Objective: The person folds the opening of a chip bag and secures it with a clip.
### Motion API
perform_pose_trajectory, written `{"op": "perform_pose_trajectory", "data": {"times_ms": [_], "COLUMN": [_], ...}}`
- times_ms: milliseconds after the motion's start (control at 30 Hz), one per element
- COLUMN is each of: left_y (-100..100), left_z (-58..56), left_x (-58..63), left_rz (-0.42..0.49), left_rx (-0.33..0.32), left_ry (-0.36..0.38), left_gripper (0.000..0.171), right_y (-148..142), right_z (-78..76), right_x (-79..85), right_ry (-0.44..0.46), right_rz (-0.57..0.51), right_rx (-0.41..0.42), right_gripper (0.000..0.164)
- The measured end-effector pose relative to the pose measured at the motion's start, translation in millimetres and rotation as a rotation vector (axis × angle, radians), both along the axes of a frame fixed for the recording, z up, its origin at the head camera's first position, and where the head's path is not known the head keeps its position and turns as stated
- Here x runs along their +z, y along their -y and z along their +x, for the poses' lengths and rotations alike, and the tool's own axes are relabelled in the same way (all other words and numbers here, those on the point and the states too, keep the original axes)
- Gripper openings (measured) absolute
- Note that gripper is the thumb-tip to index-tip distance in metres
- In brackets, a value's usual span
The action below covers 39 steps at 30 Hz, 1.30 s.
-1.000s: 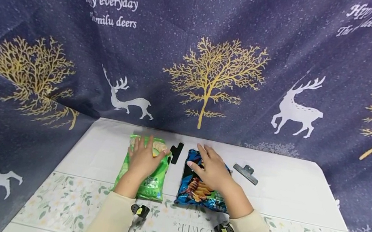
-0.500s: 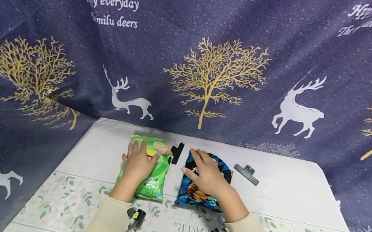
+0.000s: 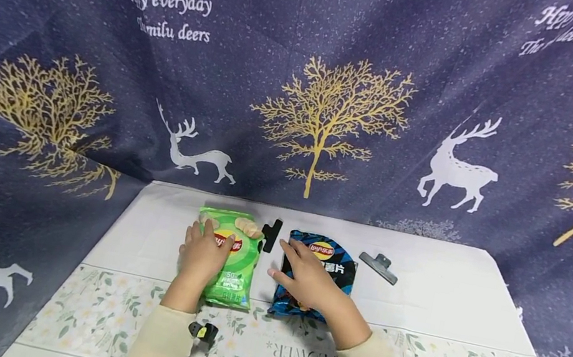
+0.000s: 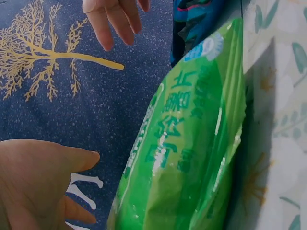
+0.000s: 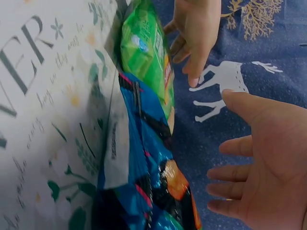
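Two chip bags lie flat on the table side by side. My left hand (image 3: 202,256) hovers over the left part of the green chip bag (image 3: 241,259), and the left wrist view shows a gap between palm and bag. Over the blue chip bag (image 3: 345,280) is my right hand (image 3: 311,278), fingers extended and pointing up and left. In the right wrist view that hand (image 5: 273,158) has its fingers spread, apart from the blue bag (image 5: 144,158). Neither hand holds anything. The hands hide parts of both bag fronts.
A black bag clip (image 3: 270,236) lies between the bags, near the green one's upper right edge. A grey bag clip (image 3: 379,267) lies to the right of the blue bag. Behind the white, flower-printed table (image 3: 441,305) hangs a dark blue deer-patterned cloth (image 3: 299,35).
Both hands have drawn back toward the person and slightly left, uncovering more of the bags' upper fronts. Bags and clips have stayed in place.
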<state>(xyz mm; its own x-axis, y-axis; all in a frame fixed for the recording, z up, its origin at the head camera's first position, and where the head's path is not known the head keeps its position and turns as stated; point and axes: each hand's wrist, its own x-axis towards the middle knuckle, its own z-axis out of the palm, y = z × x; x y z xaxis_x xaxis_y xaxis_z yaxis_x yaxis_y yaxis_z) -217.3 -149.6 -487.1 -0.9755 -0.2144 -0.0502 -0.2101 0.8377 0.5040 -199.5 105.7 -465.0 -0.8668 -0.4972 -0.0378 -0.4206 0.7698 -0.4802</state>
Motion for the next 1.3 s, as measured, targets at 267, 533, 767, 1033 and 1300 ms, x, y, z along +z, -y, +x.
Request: {"op": "perform_pose_trajectory", "data": {"times_ms": [267, 533, 767, 1033, 1300], "left_y": [1.8, 4.9, 6.7, 10.2, 13.4], "left_z": [-0.4, -2.5, -3.3, -3.3, -2.7], "left_x": [-1.6, -7.3, -12.7, -17.2, -16.1], "left_rz": [0.038, 0.051, 0.055, 0.068, 0.094], "left_rx": [0.016, 0.011, 0.011, 0.007, 0.010], "left_ry": [0.017, 0.003, 0.009, -0.002, -0.005], "left_gripper": [0.086, 0.087, 0.087, 0.088, 0.087], "right_y": [12.1, 21.7, 31.9, 41.4, 48.6], "right_z": [2.5, 2.6, 0.7, 2.4, 3.1], "right_x": [-5.1, -6.9, -12.3, -18.9, -23.7], "right_ry": [0.098, 0.126, 0.124, 0.123, 0.139], "right_rz": [-0.027, -0.016, -0.009, -0.019, 0.002], "right_rx": [0.010, 0.021, 0.059, 0.094, 0.106], "right_gripper": [0.072, 0.072, 0.073, 0.071, 0.072]}}
